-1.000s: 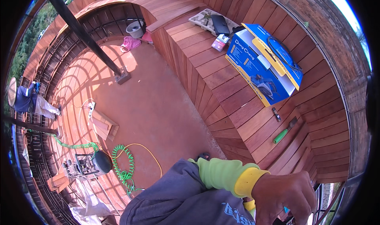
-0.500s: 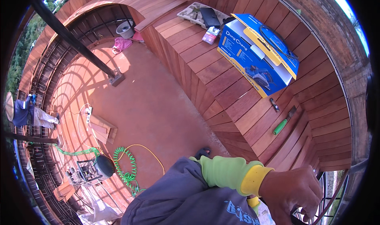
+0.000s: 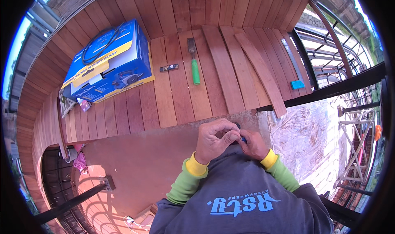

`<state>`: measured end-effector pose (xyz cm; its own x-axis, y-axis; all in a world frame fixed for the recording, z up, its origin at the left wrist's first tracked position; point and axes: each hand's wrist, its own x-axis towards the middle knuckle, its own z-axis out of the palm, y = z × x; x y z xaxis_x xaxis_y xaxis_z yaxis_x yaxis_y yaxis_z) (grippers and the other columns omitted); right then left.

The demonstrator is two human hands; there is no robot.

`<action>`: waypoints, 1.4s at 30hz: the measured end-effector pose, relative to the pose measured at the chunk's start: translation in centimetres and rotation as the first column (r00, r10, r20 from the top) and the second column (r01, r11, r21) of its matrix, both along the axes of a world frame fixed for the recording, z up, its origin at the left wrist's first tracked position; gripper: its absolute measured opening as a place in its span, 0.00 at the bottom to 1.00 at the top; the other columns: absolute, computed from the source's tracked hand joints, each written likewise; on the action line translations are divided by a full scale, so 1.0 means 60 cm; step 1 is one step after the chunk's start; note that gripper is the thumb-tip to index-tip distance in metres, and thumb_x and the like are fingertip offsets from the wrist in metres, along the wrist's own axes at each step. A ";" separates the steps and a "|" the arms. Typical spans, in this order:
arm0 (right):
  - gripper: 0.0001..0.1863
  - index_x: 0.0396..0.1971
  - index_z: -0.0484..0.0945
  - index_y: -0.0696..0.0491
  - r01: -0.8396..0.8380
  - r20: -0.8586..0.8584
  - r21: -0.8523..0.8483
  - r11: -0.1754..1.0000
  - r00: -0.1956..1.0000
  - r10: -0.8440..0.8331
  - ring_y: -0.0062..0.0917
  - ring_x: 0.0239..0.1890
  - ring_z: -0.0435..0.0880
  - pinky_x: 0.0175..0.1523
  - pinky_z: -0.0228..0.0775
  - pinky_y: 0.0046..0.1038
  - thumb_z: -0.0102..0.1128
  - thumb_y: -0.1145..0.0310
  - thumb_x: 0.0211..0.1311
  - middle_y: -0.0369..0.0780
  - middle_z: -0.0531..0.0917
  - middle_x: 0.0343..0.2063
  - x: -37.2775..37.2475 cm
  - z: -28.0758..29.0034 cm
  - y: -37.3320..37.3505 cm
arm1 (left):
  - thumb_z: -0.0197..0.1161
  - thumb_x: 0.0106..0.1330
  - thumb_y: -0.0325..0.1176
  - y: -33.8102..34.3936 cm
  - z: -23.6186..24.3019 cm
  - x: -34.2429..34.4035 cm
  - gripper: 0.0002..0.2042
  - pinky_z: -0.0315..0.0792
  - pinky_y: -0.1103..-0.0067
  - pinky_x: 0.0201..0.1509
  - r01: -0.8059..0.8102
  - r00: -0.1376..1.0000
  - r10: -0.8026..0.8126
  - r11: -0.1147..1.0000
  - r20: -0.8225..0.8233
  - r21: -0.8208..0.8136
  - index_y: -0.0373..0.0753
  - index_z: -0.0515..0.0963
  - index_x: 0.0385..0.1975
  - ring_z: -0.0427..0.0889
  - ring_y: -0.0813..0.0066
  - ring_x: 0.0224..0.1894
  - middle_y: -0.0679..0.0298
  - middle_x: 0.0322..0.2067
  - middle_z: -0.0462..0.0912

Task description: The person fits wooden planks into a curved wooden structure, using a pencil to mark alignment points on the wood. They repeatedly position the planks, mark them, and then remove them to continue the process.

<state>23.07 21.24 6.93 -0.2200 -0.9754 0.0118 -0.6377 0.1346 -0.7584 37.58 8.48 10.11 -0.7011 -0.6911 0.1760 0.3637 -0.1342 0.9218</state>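
Note:
In front of my torso, my left hand (image 3: 216, 139) and my right hand (image 3: 254, 144) are close together, just off the edge of the wooden bench (image 3: 133, 117). The fingers of my right hand wrap round a small blue object (image 3: 244, 140), mostly hidden, its kind unclear. My left hand is closed in a pinch beside it; what lies between thumb and fingers does not show. On the bench beyond lie a chisel (image 3: 195, 71) with a green handle and a small dark, narrow tool (image 3: 169, 67).
At left stands an open blue and yellow power-tool box (image 3: 142, 61) with a black cable (image 3: 91, 60) on top. Loose wooden boards (image 3: 224, 69) lie across the bench. Further right is a try square (image 3: 297, 84) with a teal handle, near a dark metal rail (image 3: 349, 86).
My view has swung right toward the bench. One hand earlier reached out at lower right with a dark strip near its fingers; now both hands are together before my torso.

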 end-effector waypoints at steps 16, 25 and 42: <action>0.09 0.37 0.79 0.59 0.687 -0.049 -0.170 0.706 0.710 -0.702 0.36 0.31 0.82 0.37 0.72 0.31 0.54 0.70 0.64 0.47 0.82 0.29 -0.317 -0.080 0.140 | 0.61 0.66 0.38 0.049 -0.084 -0.206 0.13 0.67 0.87 0.26 0.081 0.808 -0.083 0.996 0.584 0.029 0.32 0.80 0.32 0.72 0.87 0.23 0.70 0.22 0.77; 0.20 0.33 0.80 0.63 0.563 0.434 0.158 0.811 0.698 -0.569 0.18 0.25 0.76 0.33 0.69 0.24 0.57 0.57 0.64 0.38 0.80 0.22 -0.380 -0.142 0.168 | 0.62 0.65 0.38 0.076 -0.122 -0.328 0.12 0.69 0.87 0.29 0.002 0.742 0.057 0.996 0.667 -0.088 0.32 0.79 0.34 0.72 0.87 0.25 0.70 0.23 0.78; 0.18 0.33 0.79 0.63 0.161 0.702 0.346 0.924 0.608 -0.369 0.19 0.26 0.72 0.33 0.66 0.27 0.59 0.60 0.60 0.38 0.78 0.21 -0.433 -0.167 0.145 | 0.63 0.65 0.40 0.080 -0.132 -0.379 0.14 0.69 0.87 0.27 -0.204 0.614 0.201 0.975 0.763 -0.092 0.33 0.78 0.36 0.73 0.86 0.24 0.69 0.24 0.78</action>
